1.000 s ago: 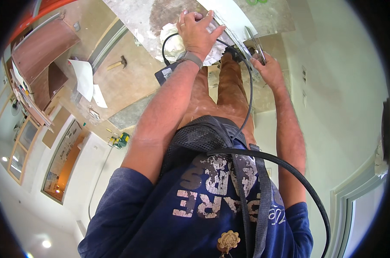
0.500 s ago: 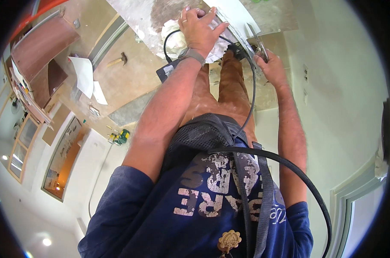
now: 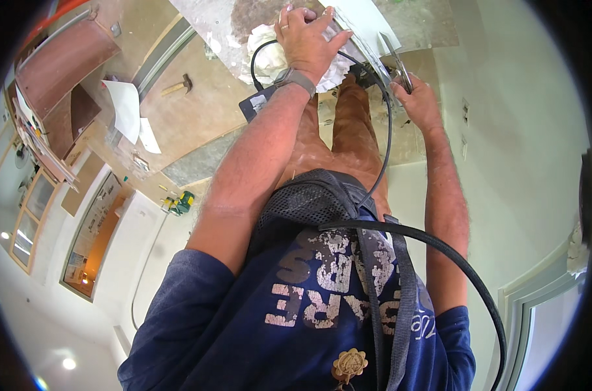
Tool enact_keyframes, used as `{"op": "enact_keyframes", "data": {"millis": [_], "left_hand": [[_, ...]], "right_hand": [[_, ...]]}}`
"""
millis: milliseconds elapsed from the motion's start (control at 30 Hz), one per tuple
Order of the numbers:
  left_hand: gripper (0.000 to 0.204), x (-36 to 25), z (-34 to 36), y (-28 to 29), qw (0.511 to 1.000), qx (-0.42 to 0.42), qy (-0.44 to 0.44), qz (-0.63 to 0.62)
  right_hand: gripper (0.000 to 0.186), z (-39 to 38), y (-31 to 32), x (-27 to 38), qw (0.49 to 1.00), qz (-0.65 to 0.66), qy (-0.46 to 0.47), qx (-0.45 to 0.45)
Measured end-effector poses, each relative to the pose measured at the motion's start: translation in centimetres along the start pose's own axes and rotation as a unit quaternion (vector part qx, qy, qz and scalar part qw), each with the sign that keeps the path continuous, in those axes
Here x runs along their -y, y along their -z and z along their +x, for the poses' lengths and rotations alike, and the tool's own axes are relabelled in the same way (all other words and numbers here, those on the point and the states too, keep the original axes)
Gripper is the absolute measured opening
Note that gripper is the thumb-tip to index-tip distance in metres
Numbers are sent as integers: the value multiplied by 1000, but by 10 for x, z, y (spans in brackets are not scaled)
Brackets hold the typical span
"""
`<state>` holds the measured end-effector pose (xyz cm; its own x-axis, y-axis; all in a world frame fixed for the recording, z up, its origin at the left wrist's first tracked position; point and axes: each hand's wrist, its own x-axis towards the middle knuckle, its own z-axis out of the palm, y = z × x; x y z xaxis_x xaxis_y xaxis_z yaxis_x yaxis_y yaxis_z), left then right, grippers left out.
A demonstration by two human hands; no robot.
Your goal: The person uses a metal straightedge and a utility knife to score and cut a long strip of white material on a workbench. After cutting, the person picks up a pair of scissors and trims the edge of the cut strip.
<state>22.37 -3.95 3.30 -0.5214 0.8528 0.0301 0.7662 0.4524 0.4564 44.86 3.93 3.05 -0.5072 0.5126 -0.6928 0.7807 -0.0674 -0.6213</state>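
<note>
My left hand [image 3: 309, 42], fingers spread and bent, rests at the top beside a long white-and-grey strip [image 3: 358, 42], its thumb touching the strip's edge. Beneath it lie crumpled white material [image 3: 263, 58] and a board with a patchy grey surface [image 3: 214, 19]. At upper right my right hand [image 3: 418, 98] grips a slim metal tool [image 3: 397, 65], perhaps shears, pointing along the pale sheet [image 3: 381, 29]. A black cable [image 3: 388, 124] loops between my arms, and a dark rectangular box [image 3: 255, 104] is beside my left wrist.
To the left lie a hammer [image 3: 178, 86], white offcuts [image 3: 123, 111] and reddish boards [image 3: 61, 58]. Green tools [image 3: 178, 202] sit lower left. A pale wall [image 3: 511, 117] runs along my right, with a window frame [image 3: 534, 306] at lower right.
Both hands, the strip and the metal tool have shifted slightly rightward in the picture. My grip on the tool and my left hand's spread look much the same.
</note>
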Motion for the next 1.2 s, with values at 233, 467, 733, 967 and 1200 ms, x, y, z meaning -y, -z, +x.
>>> {"op": "enact_keyframes", "data": {"millis": [233, 467, 733, 967, 1200], "left_hand": [[44, -2, 0, 1, 999, 25, 27, -19], [46, 13, -13, -20, 999, -16, 28, 23], [45, 9, -12, -18, 999, -1, 39, 38], [44, 10, -12, -16, 998, 4, 47, 41], [44, 7, -10, -14, 998, 19, 45, 48]], "right_hand": [[28, 0, 0, 0, 1000, -3, 4, -3], [34, -2, -1, 10, 997, -31, 49, -56], [31, 20, 7, 84, 975, -203, 88, -10], [27, 34, 8, 97, 953, -271, 128, 36], [28, 36, 9, 116, 937, -329, 92, 66]]}}
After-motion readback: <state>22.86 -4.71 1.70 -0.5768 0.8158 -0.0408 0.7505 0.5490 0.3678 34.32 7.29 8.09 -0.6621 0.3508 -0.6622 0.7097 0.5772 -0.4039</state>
